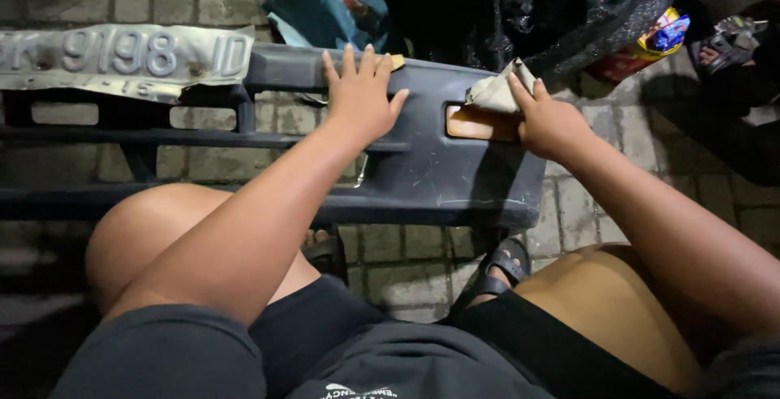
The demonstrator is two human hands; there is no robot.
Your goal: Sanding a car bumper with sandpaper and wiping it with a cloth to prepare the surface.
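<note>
Dark grey plastic, scuffed and scratched: the car bumper (422, 163) lies across the paving-stone floor (585, 220) in front of your knees, its long axis running from nine o'clock to three o'clock. A bent metal number plate (122, 59) hangs on it at ten o'clock, and a black plastic sack (528, 5) sits beyond it at one o'clock.

Your left hand (357, 94) rests flat on the bumper's top edge at twelve o'clock, fingers spread and holding nothing, bracing the part.

Your right hand (548, 123), at two o'clock, has its grip closed on a folded piece of pale sandpaper or cloth (500, 90), which of the two cannot be told. It is pressed against the bumper just above the orange side lamp (479, 125).

That lamp sits near the bumper's right end, immediately at nine o'clock from your right hand and touching the folded piece's lower edge. The right hand is much the nearer of the two.
</note>
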